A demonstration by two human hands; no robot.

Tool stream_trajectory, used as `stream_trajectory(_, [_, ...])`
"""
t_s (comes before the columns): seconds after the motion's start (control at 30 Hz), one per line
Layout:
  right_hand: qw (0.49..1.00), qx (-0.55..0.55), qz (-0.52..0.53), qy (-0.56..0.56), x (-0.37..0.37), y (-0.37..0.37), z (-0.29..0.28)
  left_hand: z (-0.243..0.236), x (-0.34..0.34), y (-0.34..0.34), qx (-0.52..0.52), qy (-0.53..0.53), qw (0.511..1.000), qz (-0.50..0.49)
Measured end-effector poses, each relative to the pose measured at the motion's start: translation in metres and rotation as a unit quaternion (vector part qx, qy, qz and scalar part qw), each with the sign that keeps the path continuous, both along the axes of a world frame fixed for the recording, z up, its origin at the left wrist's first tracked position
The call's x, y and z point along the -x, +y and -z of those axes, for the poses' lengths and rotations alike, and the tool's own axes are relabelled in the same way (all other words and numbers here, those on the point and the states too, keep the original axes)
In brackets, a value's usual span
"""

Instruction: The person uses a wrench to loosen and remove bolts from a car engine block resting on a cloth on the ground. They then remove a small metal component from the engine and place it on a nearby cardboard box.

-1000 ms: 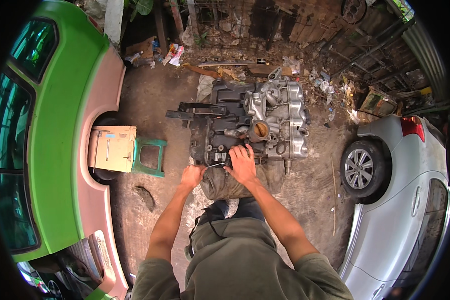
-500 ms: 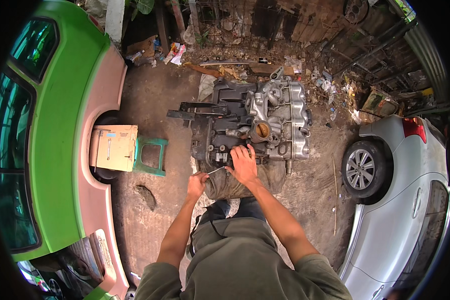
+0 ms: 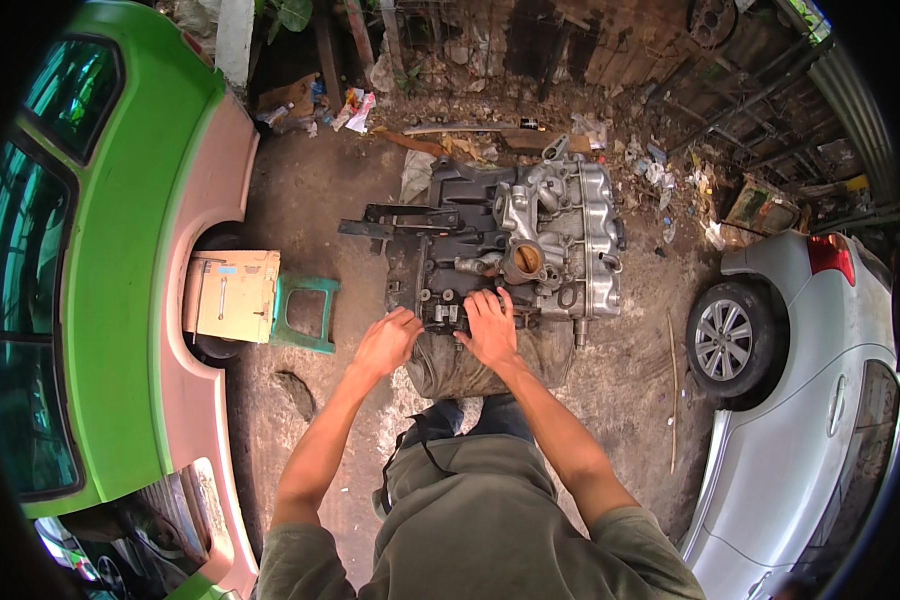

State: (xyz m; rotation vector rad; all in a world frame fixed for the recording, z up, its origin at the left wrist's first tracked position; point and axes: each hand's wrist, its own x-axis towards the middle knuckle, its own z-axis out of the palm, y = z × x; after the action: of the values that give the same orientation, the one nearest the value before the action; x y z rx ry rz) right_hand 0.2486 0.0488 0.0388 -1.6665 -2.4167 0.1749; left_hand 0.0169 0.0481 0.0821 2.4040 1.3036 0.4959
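The engine [image 3: 511, 222] lies at 12 o'clock from the person. The right hand [image 3: 491, 328] is at its 6 o'clock edge, fingers parted and slightly bent. The left hand [image 3: 386, 342] is at its 8 o'clock corner, fingers curled; grip cannot be determined. From the engine, a carton [image 3: 240, 308] sits at 9 o'clock, a wheel [image 3: 722, 341] at 4 o'clock.

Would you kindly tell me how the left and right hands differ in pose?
The left hand has its fingers bunched, while the right hand has its fingers extended and thumb set apart. The left hand is by the near left corner of the engine; the right hand is over its near edge. Both are bare.
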Motion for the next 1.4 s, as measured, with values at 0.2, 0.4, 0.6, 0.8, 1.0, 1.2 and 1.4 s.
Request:
stream_trajectory(0.2, [1.0,0.0,0.0,-0.006,0.0,0.0,0.0,-0.009,-0.011,0.01,0.008,-0.013,0.999,0.044])
stream_trajectory(0.4, [1.0,0.002,0.003,-0.011,0.001,0.0,0.0,-0.005,-0.018,0.012,0.021,-0.021,0.998,0.058])
stream_trajectory(0.6, [1.0,-0.003,0.003,-0.006,0.001,0.0,0.0,-0.004,-0.023,0.011,0.01,-0.021,0.998,0.051])
stream_trajectory(0.8, [1.0,-0.008,0.003,-0.004,0.001,0.0,0.0,-0.003,-0.024,0.005,0.001,-0.019,0.999,0.045])
stream_trajectory(1.0, [1.0,-0.004,0.0,-0.005,0.0,0.001,0.001,0.019,-0.004,0.003,-0.001,-0.037,0.999,-0.005])
stream_trajectory(1.2, [1.0,-0.007,0.0,-0.013,0.0,0.0,0.001,0.069,0.014,-0.01,0.094,-0.026,0.99,-0.098])
stream_trajectory(1.4, [1.0,-0.007,0.001,-0.017,0.0,0.0,0.002,0.13,-0.011,-0.02,0.139,-0.126,0.968,-0.167])
